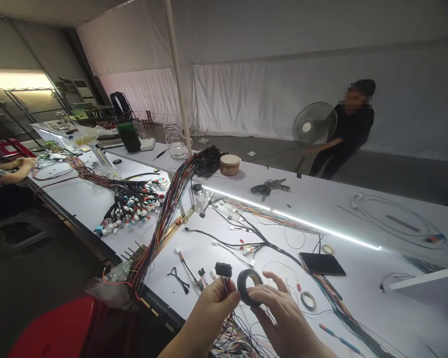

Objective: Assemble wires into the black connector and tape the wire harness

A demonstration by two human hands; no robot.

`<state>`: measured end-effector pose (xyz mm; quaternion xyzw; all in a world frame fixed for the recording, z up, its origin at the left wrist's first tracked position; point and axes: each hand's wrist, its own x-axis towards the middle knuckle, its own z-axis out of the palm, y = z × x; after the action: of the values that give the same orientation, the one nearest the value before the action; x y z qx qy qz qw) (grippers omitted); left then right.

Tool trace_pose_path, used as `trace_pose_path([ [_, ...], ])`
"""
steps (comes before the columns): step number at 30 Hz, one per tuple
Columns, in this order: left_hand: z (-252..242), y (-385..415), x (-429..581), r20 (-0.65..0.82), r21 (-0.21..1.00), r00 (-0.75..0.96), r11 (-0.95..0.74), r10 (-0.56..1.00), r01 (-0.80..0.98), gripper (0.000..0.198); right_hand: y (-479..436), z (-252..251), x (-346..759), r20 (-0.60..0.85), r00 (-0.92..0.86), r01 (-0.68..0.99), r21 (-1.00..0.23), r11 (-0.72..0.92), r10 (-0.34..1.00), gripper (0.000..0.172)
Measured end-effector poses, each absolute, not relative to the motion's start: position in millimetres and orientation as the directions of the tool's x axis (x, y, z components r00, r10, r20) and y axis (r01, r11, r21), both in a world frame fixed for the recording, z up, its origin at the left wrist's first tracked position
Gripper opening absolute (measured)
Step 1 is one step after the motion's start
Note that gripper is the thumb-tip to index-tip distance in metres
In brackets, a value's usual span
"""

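Pinched in my left hand (218, 303) are the wires just below a black multi-pin connector (223, 269), which points upward. My right hand (280, 308) grips a roll of black electrical tape (248, 287) by its right side, right beside the connector. The far side of the roll faces my left fingertips; I cannot tell whether tape touches the wires. Under my hands lies a tangle of coloured wires (235, 338), partly hidden by my arms. A branched wire harness (267, 243) stretches across the white table behind them.
A thick wire bundle (171, 199) hangs over the shelf at left. A phone (323, 263), a small tape roll (308, 300) and a blue-red pen (339, 339) lie at right. A red stool (56, 330) stands lower left. Beyond the table, a person (353, 124) holds a fan (315, 124).
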<state>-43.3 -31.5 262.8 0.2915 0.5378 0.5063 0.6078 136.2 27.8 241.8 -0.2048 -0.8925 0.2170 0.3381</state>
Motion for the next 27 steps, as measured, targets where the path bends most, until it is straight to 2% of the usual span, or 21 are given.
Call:
trace_pose_path([
  [3,265,-34,-44,-0.322,0.913,-0.074,0.289,0.944,-0.288,0.035,25,239,136,0.477,-0.684,0.248,-0.560,0.791,0.552,0.037],
  [6,264,-36,-44,-0.303,0.920,-0.025,0.286,0.953,-0.267,0.033,21,236,133,0.374,-0.663,0.323,-0.639,0.698,0.648,0.034],
  [9,260,-39,-44,-0.298,0.926,-0.065,0.272,0.952,-0.264,0.033,19,234,131,0.315,-0.647,0.360,-0.676,0.643,0.694,0.036],
  [15,253,-43,-44,-0.336,0.921,-0.162,0.288,0.928,-0.261,0.045,25,245,131,0.376,-0.676,0.315,-0.630,0.710,0.634,0.031],
  [21,266,-44,-44,-0.335,0.908,-0.135,0.281,0.933,-0.312,0.032,21,264,130,0.373,-0.756,0.270,-0.572,0.775,0.538,0.035],
  [27,262,-50,-43,-0.362,0.888,-0.125,0.301,0.924,-0.349,0.029,24,259,122,0.241,-0.719,0.370,-0.661,0.653,0.652,0.039],
])
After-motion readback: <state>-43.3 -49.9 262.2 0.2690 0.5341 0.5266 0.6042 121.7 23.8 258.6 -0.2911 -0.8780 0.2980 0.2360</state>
